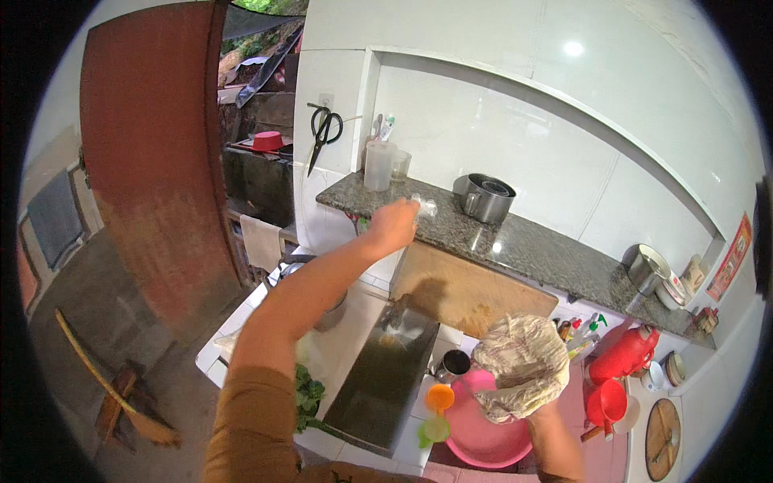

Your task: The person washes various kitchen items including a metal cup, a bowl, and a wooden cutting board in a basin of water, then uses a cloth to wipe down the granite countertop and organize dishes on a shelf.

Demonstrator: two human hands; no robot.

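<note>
My left hand (pixel 395 224) reaches across to the edge of the granite shelf (pixel 531 253). Its fingers are curled around a small crumpled piece of clear plastic (pixel 425 205), which lies at the shelf surface. A crumpled beige cloth bag (pixel 522 362), its mouth gaping, is held up by my right hand (pixel 545 412). Most of that hand is hidden behind the fabric. Below the bag is a pink plastic basin (pixel 483 444). Between my arms lies a dark rectangular sink (pixel 383 386), and a wooden cutting board (pixel 471 290) leans behind it.
On the shelf stand a frosted plastic cup (pixel 378 166) and a steel mug (pixel 489 199). Black scissors (pixel 324 136) hang on the wall. A metal cup (pixel 453 365), orange scoop (pixel 439 397) and leafy greens (pixel 308 395) flank the sink. A red thermos (pixel 625 353) stands right.
</note>
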